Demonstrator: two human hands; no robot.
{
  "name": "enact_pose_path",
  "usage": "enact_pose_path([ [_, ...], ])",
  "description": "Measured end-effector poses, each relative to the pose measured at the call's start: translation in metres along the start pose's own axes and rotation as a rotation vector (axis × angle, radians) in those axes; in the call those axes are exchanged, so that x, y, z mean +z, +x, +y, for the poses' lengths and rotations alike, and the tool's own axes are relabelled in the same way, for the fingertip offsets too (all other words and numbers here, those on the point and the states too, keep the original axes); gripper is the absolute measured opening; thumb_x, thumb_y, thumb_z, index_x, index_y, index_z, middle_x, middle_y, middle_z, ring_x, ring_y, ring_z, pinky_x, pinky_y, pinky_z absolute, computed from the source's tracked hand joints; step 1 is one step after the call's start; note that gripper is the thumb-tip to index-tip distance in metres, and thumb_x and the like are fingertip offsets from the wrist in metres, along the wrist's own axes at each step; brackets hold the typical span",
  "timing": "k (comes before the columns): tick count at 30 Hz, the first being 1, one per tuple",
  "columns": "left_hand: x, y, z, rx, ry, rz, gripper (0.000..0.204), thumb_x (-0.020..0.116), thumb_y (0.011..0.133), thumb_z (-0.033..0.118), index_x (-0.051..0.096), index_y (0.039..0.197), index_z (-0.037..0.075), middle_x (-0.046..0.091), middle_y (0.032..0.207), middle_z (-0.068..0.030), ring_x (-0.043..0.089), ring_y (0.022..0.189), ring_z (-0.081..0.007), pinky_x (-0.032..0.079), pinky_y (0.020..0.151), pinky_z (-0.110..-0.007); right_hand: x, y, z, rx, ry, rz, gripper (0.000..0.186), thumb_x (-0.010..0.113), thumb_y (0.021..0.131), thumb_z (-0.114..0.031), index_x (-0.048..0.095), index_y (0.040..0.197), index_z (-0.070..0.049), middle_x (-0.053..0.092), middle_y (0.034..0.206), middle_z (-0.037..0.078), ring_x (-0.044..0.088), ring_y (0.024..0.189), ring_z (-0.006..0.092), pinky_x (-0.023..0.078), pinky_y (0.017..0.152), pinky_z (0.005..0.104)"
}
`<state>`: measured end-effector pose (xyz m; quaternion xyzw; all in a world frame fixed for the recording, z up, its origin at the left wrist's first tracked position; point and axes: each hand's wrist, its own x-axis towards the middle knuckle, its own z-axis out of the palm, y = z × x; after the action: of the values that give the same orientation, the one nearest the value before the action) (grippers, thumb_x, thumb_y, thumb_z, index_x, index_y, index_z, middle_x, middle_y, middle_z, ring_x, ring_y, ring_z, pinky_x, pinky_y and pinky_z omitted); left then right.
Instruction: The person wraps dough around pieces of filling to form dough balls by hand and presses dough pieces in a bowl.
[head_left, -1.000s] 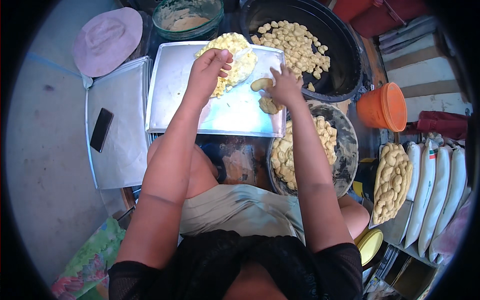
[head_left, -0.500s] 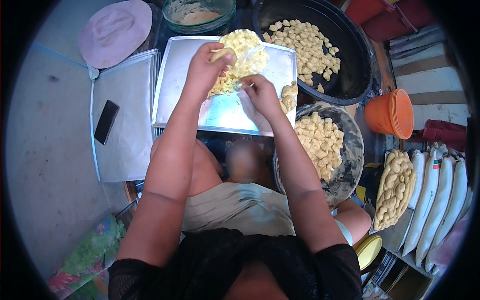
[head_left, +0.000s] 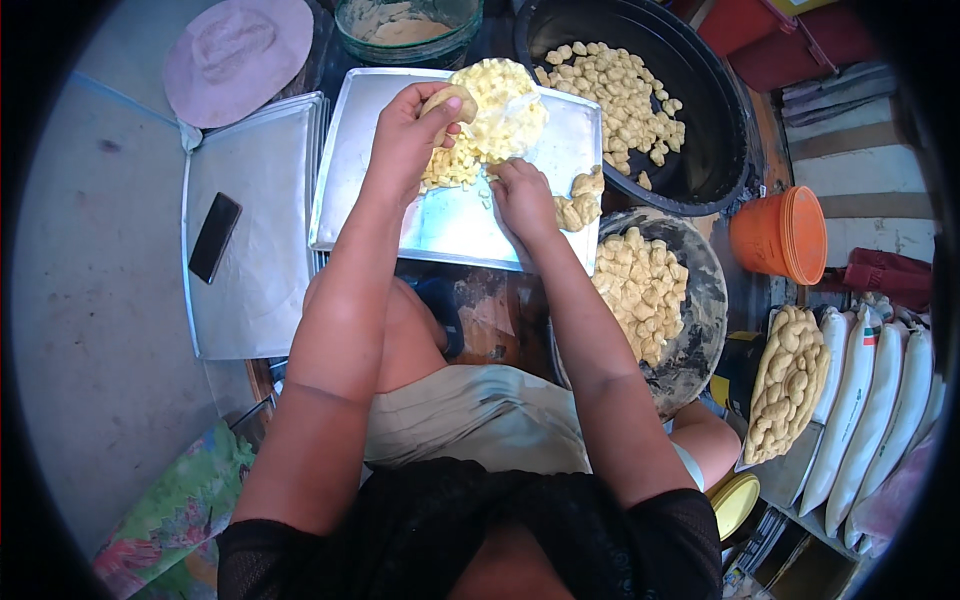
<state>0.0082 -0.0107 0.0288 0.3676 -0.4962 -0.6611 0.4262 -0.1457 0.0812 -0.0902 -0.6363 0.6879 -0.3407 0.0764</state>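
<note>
My left hand [head_left: 412, 125] is closed around a flattened piece of dough [head_left: 452, 104], held above a metal tray [head_left: 355, 160]. Under it lies a loose heap of small pale-yellow cubes [head_left: 452, 170], cheese-like in look. My right hand [head_left: 525, 198] rests low over the tray beside that heap, fingers bent together at its edge; whatever is between the fingertips is hidden. More yellow cubes fill a round clear plastic bag [head_left: 497, 85] at the tray's far side. A few dough pieces [head_left: 577, 212] sit at the tray's right edge, by my right wrist.
Dough balls lie in a large black tub [head_left: 720, 120] at far right and a floury round basin [head_left: 705, 300] nearer. Stacked trays [head_left: 255, 290] with a phone [head_left: 214, 238] are on the left. A green basin [head_left: 410, 45], an orange bucket [head_left: 775, 235] and filled bags [head_left: 850, 390] stand around.
My right hand has lowered to the tray beside the cubes, its fingers closing together. My left hand has turned slightly, still gripping the dough. The whole view has shifted a little.
</note>
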Motion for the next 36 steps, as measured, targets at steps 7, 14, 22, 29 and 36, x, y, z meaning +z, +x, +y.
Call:
enact_pose_path([
  [7, -0.004, 0.002, -0.003, -0.071, -0.091, -0.072, 0.029, 0.065, 0.088, 0.014, 0.058, 0.112, -0.001, 0.065, 0.096, -0.009, 0.06, 0.075, -0.0111, 0.051, 0.066, -0.022, -0.009, -0.007, -0.007, 0.027, 0.02, -0.047, 0.014, 0.063, 0.079, -0.013, 0.064, 0.093, -0.011, 0.063, 0.087, 0.008, 0.058, 0.089, 0.0263, 0.042, 0.084, 0.0376],
  [14, 0.004, -0.004, -0.002, -0.261, -0.223, -0.15, 0.03, 0.058, 0.092, 0.01, 0.055, 0.119, -0.004, 0.062, 0.105, -0.0136, 0.065, 0.087, -0.0208, 0.057, 0.079, -0.031, -0.03, 0.005, -0.023, 0.26, 0.596, 0.183, 0.017, 0.069, 0.08, -0.006, 0.063, 0.096, -0.007, 0.061, 0.079, 0.004, 0.056, 0.074, 0.0136, 0.044, 0.07, 0.0257],
  [22, 0.016, -0.011, -0.005, -0.201, -0.333, -0.299, 0.036, 0.06, 0.092, 0.016, 0.053, 0.121, -0.004, 0.062, 0.108, -0.013, 0.065, 0.091, -0.0208, 0.057, 0.08, -0.031, -0.079, 0.032, -0.076, 0.106, 0.702, 0.332, 0.029, 0.074, 0.079, -0.009, 0.066, 0.106, -0.002, 0.061, 0.091, 0.006, 0.056, 0.087, 0.0129, 0.045, 0.079, 0.0244],
  [29, 0.019, -0.014, -0.004, -0.12, -0.105, -0.383, 0.05, 0.059, 0.093, 0.032, 0.051, 0.127, -0.004, 0.062, 0.11, -0.0119, 0.063, 0.097, -0.02, 0.052, 0.083, -0.03, -0.069, 0.023, -0.053, -0.097, 0.518, 0.136, 0.037, 0.069, 0.084, -0.031, 0.066, 0.114, -0.009, 0.034, 0.145, 0.017, 0.038, 0.125, 0.0345, 0.035, 0.102, 0.0426],
  [36, 0.034, -0.009, -0.022, 0.129, -0.056, -0.089, 0.068, 0.034, 0.093, 0.064, 0.054, 0.128, 0.01, 0.04, 0.137, -0.01, 0.044, 0.118, -0.0181, 0.04, 0.094, -0.032, -0.09, 0.01, -0.072, -0.107, 0.787, -0.21, 0.019, 0.07, 0.083, -0.022, 0.068, 0.094, -0.007, 0.036, 0.142, 0.017, 0.037, 0.129, 0.0299, 0.03, 0.106, 0.0392],
])
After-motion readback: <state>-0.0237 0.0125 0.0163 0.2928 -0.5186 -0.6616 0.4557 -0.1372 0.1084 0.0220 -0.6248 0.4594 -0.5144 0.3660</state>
